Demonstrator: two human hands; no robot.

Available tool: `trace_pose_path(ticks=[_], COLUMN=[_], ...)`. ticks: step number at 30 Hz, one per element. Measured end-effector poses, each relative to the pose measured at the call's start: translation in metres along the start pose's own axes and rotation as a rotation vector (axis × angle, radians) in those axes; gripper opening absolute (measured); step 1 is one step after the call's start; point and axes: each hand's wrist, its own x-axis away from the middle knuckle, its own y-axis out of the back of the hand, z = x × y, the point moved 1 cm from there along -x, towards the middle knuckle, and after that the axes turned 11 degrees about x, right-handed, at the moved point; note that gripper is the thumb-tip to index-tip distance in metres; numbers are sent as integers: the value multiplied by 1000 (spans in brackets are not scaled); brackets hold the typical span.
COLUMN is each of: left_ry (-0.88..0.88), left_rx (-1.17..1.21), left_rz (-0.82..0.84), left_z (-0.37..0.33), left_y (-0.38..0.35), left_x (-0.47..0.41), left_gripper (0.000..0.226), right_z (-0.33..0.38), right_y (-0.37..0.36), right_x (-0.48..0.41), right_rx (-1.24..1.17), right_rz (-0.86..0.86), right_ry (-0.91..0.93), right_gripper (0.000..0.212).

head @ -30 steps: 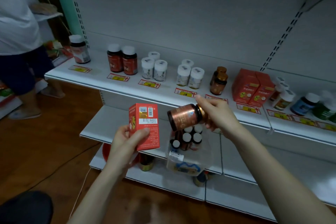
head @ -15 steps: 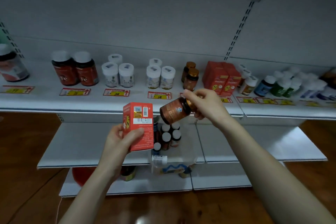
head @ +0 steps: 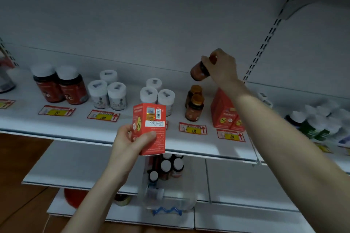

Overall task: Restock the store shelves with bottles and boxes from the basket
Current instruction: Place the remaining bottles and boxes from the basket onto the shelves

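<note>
In the head view, the right hand [head: 221,68] has its fingers curled round the capped top of a round amber-brown plastic bottle [head: 198,73]. The bottle hangs tilted, base down and to the left, over the back strip of the white metal shelf [head: 75,126], clear of its surface. It is above and behind the two gold-capped amber bottles [head: 195,106], which stand one behind the other. Bare shelf shows behind that pair up to the back panel, and a narrow gap lies between the pair and the three white-lidded white bottles [head: 164,98] to their left. The stacked red boxes [head: 223,113] stand just to the right of the pair, under the right wrist. Along the front edge runs a bare band with red-and-yellow price tags [head: 193,128]. The left hand [head: 128,143] holds a red cardboard box [head: 151,128] upright in front of that edge, with the thumb across its face and the fingers behind it. Below, a clear plastic basket [head: 170,202] of white-capped dark bottles [head: 166,166] sits at the front edge of the lower shelf [head: 75,162]. Half a second ago the amber-brown bottle lay on its side in front of the shelf's front edge, just beside the box. It has since gone up and inward, well apart from the box. The box stays in the same grip at the front edge.
</note>
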Motion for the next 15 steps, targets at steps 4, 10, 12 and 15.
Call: trace_pose_path(ticks=[4, 10, 12, 15], left_ry=[-15, -35, -32, -21], left_rx=[-33, -93, -112, -114], left_rz=[-55, -109, -130, -144], left_z=[6, 12, 13, 15], left_y=[-20, -38, -39, -38], left_x=[-13, -19, -21, -23], left_gripper=[74, 79, 72, 56], right_z=[-9, -16, -18, -21], right_y=[-27, -68, -81, -93], right_x=[-39, -71, -73, -71], right_rx=[66, 199, 231, 324], right_rz=[138, 405, 490, 588], right_ry=[35, 149, 152, 129], right_gripper=[38, 37, 38, 37])
